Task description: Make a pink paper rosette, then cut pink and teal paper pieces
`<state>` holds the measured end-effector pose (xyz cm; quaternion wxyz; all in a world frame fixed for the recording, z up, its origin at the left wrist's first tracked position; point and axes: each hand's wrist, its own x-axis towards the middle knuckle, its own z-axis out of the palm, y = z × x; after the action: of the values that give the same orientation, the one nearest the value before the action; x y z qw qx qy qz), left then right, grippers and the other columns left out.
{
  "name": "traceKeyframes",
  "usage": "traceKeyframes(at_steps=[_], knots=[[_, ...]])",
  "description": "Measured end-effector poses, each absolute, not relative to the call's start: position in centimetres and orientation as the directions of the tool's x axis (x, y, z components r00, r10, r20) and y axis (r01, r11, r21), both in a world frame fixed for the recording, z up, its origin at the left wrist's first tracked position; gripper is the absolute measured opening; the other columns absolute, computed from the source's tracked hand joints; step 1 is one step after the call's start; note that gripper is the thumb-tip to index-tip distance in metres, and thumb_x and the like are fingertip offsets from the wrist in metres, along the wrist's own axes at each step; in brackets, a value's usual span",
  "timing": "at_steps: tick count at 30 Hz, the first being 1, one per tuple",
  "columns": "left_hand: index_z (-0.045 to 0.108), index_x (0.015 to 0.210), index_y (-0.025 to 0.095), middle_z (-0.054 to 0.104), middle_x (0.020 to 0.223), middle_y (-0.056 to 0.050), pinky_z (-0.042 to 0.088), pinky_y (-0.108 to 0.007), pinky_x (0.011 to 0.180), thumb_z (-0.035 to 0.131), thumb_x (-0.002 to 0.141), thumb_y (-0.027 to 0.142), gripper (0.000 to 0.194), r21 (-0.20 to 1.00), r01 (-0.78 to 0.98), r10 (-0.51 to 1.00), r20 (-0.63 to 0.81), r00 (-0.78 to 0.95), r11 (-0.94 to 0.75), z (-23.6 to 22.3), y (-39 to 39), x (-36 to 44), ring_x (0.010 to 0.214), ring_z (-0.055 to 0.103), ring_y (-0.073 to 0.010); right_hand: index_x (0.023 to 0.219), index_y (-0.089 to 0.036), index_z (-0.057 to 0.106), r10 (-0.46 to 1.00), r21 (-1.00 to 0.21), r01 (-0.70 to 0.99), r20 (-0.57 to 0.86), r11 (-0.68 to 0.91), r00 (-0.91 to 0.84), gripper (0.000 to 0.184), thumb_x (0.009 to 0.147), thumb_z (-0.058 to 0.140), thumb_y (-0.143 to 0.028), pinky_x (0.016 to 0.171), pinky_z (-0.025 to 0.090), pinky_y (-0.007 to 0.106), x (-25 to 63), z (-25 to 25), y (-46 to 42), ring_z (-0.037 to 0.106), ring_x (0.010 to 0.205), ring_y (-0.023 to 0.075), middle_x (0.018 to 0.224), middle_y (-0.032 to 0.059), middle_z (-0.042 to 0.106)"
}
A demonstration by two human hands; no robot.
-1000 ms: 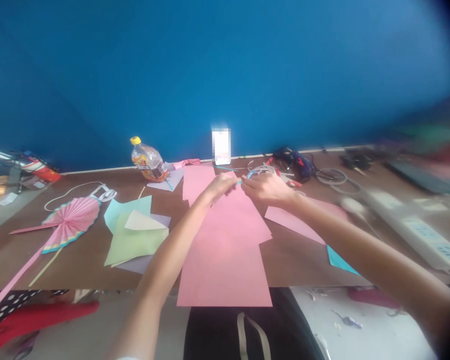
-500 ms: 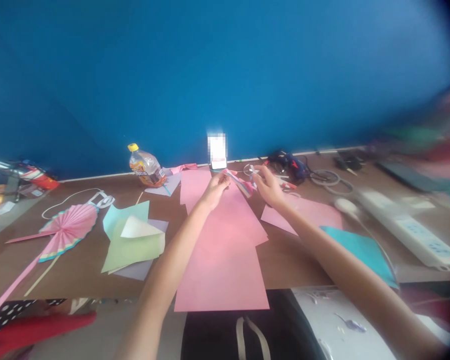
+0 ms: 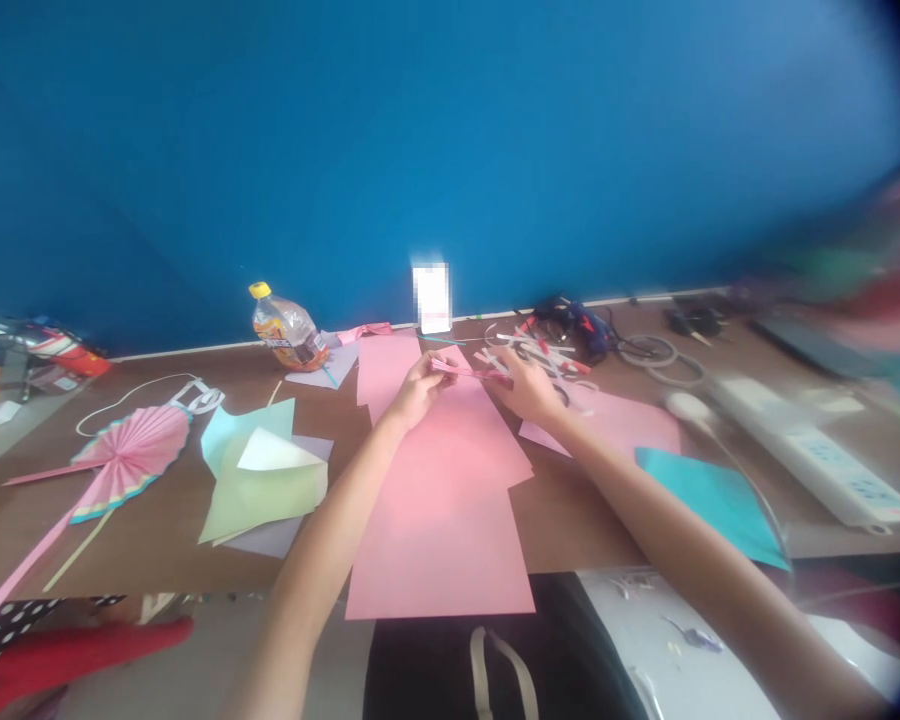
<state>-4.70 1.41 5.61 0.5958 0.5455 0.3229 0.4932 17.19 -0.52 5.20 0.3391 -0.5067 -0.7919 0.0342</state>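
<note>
Between both hands stretches a narrow folded strip of pink paper [image 3: 469,373], held over pink sheets [image 3: 439,510] that lie down the middle of the table. My left hand [image 3: 418,390] pinches its left end. My right hand [image 3: 526,388] has its fingers closed on the right end, the fingertips partly hidden. Just behind my right hand lie white paper strips [image 3: 562,352] and some reddish bits. Another pink sheet [image 3: 630,422] lies under my right forearm. At the left rests a pleated pink paper fan [image 3: 139,450] with a yellow and blue edge.
Green paper [image 3: 262,500] and a light blue sheet [image 3: 221,430] lie left of my left arm. A bottle with a yellow cap [image 3: 289,330] stands near the blue wall. Rightward are a teal sheet [image 3: 712,505], a white power strip [image 3: 832,470] and coiled cable [image 3: 660,360].
The folded paper has turned from slanting, with its coloured edge showing, to nearly level. My right hand has lowered and closed on its right end. My left hand has shifted slightly left and down.
</note>
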Motion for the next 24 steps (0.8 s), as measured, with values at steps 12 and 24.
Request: traceKeyframes(at_steps=[12, 24], knots=[[0.063, 0.093, 0.015, 0.068, 0.093, -0.006, 0.046, -0.028, 0.083, 0.061, 0.082, 0.045, 0.033, 0.945, 0.218, 0.966, 0.217, 0.139, -0.243, 3.5, 1.2, -5.7, 0.086, 0.062, -0.0162, 0.123, -0.021, 0.061, 0.746, 0.035, 0.815, 0.381, 0.578, -0.546, 0.036, 0.093, 0.042, -0.014, 0.059, 0.035, 0.025, 17.0, 5.0, -2.1, 0.062, 0.089, 0.0208, 0.108, 0.0111, 0.069], [0.069, 0.1, 0.022, 0.067, 0.107, -0.009, 0.037, -0.039, 0.099, 0.059, 0.087, 0.031, 0.019, 0.58, 0.611, 0.832, 0.478, 0.281, -0.539, 3.9, 0.3, -5.4, 0.11, 0.054, -0.0256, 0.134, -0.023, 0.055, 0.757, -0.184, 0.773, 0.43, 0.608, -0.493, 0.045, 0.093, 0.04, -0.016, 0.071, 0.048, 0.026, 16.7, 5.0, -3.0, 0.066, 0.098, 0.0205, 0.127, 0.0086, 0.065]])
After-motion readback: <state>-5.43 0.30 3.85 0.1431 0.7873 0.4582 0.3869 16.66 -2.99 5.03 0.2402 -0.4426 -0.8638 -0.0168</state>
